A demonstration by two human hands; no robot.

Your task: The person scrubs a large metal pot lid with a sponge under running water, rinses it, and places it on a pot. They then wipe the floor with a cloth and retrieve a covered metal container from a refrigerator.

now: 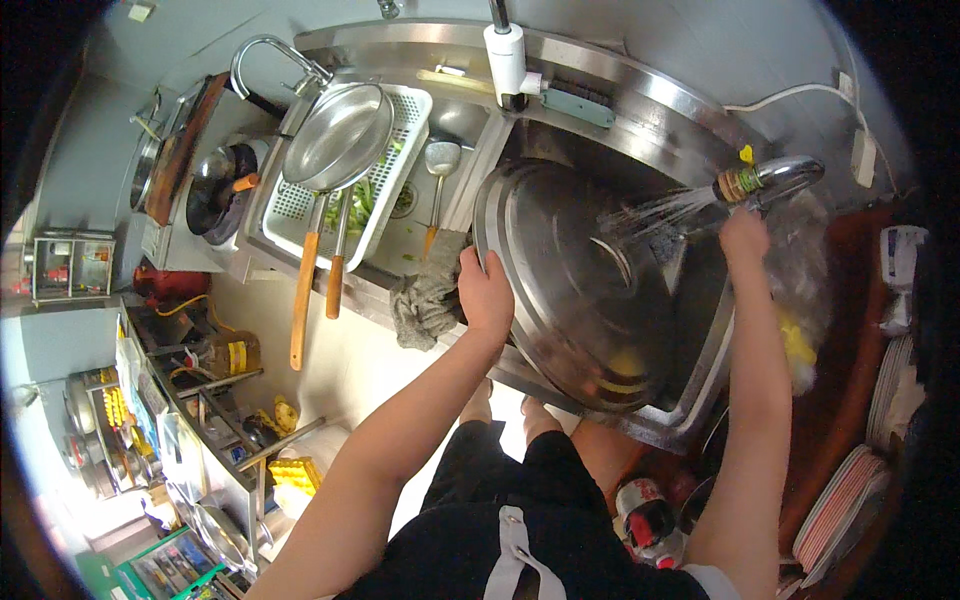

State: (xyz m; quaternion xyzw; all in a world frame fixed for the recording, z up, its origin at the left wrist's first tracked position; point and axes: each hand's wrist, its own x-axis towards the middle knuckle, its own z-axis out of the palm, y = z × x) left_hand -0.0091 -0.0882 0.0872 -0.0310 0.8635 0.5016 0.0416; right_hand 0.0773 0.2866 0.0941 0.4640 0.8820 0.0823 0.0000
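My left hand (487, 294) grips the near left rim of a large round metal lid (559, 277), with the thumb on its upper face. The lid stands tilted in the right sink basin (694, 367), and a loop handle (613, 261) shows at its middle. At the right, my right hand (745, 234) is closed at the lever under a chrome faucet (787, 172); the fingers hide most of the lever. Water (660, 211) sprays from the faucet's nozzle onto the lid. A grey cloth (427, 304) hangs over the sink's front edge beside my left hand.
In the left basin a white perforated basket (405, 150) holds chopped greens (361, 202), with wood-handled strainers (337, 139) across it. A spatula (441, 161) lies beside the basket. A teal brush (577, 107) rests on the back ledge. Stacked plates (840, 502) stand at the lower right.
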